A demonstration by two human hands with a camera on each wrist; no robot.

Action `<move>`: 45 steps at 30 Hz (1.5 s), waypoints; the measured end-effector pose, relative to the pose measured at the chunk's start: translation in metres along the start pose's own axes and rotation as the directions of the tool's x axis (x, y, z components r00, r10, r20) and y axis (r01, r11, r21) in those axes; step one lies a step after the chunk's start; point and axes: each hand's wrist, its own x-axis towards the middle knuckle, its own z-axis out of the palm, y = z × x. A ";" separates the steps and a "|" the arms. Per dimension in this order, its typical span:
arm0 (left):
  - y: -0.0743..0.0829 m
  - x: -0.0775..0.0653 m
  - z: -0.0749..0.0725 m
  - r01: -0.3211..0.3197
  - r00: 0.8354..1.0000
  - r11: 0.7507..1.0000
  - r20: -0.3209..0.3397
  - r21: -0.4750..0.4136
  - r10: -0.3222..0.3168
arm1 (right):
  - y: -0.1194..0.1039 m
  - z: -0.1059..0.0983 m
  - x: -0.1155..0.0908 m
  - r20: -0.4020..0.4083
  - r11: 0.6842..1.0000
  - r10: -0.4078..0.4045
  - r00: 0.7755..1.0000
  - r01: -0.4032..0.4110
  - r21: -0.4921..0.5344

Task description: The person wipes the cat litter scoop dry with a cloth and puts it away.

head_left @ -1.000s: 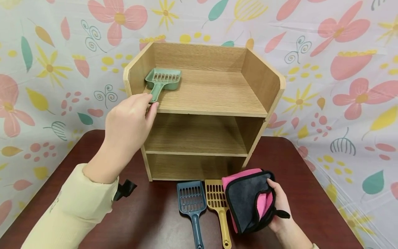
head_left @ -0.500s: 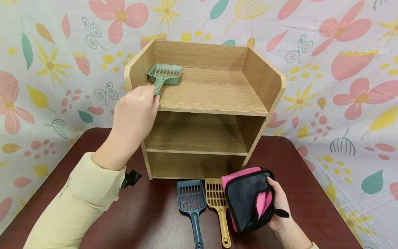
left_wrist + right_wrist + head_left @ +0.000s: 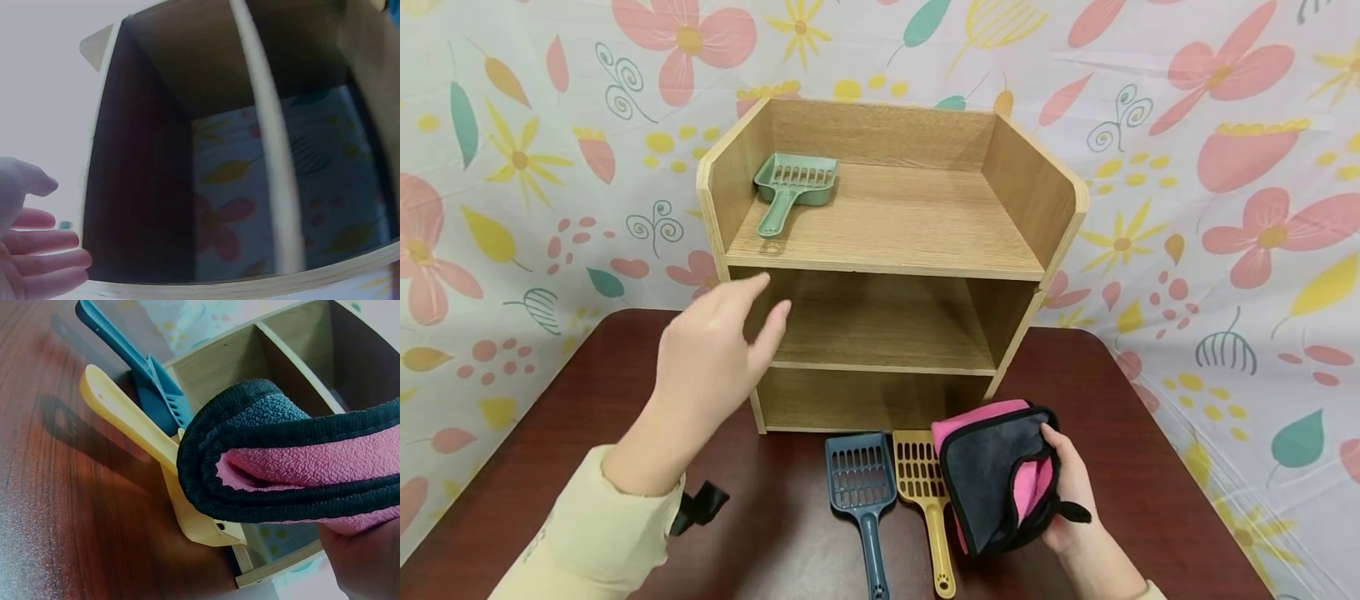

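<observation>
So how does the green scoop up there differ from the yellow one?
The green scoop sits on the top shelf; the yellow scoop rests on the table. The green scoop shows one row of slots, the yellow scoop several rows. Both have slotted heads and a single handle.

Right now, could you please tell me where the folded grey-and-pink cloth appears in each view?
Head: the cloth is right of centre, low down, in the right hand.
Left wrist: not in it.
Right wrist: the cloth runs from the middle to the right edge.
Shared landmark: the wooden shelf unit shows in all three.
</observation>
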 end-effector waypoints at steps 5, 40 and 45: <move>-0.004 -0.027 0.007 0.151 0.976 0.985 0.172 -0.089 -0.134 | -0.001 0.006 0.003 -0.134 0.997 0.014 0.991 -0.025 -0.079; 0.031 -0.178 0.065 0.999 0.039 0.012 0.998 -0.039 -0.048 | -0.002 0.019 0.011 -0.475 0.965 -0.044 0.879 -0.086 -0.249; 0.048 -0.191 0.069 0.995 -0.011 -0.094 1.000 0.011 0.001 | -0.001 0.019 0.011 -0.453 0.970 -0.060 0.889 -0.055 -0.237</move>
